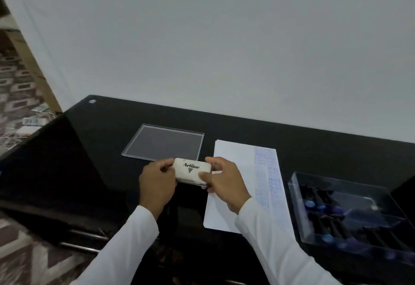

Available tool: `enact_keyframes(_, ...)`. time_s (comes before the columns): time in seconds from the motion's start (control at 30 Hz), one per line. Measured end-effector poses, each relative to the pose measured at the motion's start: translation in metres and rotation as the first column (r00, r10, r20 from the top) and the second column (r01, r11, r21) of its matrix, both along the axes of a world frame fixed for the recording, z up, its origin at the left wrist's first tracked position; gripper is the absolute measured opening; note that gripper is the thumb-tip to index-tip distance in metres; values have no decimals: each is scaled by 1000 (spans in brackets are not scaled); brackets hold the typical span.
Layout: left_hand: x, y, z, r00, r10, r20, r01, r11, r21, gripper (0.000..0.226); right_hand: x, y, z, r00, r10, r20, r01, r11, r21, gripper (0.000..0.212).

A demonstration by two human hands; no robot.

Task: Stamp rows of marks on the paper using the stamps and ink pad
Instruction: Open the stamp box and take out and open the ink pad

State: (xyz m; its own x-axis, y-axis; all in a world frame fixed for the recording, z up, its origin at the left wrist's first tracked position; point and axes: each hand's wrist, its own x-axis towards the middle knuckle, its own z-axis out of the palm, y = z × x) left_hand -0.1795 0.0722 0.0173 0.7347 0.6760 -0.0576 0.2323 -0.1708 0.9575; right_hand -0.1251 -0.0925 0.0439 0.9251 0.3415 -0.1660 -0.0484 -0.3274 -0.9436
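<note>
A white Artline ink pad case (192,170), lid closed, is held just above the black table between both hands. My left hand (157,181) grips its left end with curled fingers. My right hand (221,182) grips its right end, thumb on the front edge. To the right lies a white paper sheet (233,168) with columns of blue stamped words along its right side. A clear tray (350,212) at the right holds several black-handled stamps.
A clear acrylic lid (165,143) lies flat on the black glass table (101,150) behind the ink pad. A white wall rises behind the table. The table's left edge drops to a patterned floor.
</note>
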Motion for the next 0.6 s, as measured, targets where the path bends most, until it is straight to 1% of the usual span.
enact_keyframes(0.03,-3,10,-7,1000,15,-19,-14,999,37,25,-1,7,-4,999,42,12,-42,999,-24,46)
enact_keyframes(0.07,-6,19,-11,999,24,-30,-22,998,66,27,-3,14,-8,996,83,30,-81,995,-58,57)
enact_keyframes(0.13,-16,29,-7,997,43,-62,-33,989,144,27,-5,29,-16,984,154,88,-137,975,-173,78)
enact_keyframes(0.17,-21,33,-6,996,50,-79,-33,980,197,27,-7,35,-19,976,183,121,-154,963,-219,83)
enact_keyframes(0.23,-28,43,-10,991,73,-114,-39,961,274,28,-11,48,-24,961,217,170,-167,950,-265,83)
enact_keyframes(0.33,-34,57,-18,990,69,-126,-26,950,312,28,-17,65,-33,947,235,217,-171,946,-275,79)
enact_keyframes(0.47,-37,71,-26,989,47,-141,15,913,407,29,-18,77,-41,930,254,267,-173,941,-292,75)
enact_keyframes(0.6,-38,78,-34,986,15,-165,61,895,442,27,-17,82,-46,921,256,292,-154,931,-332,74)
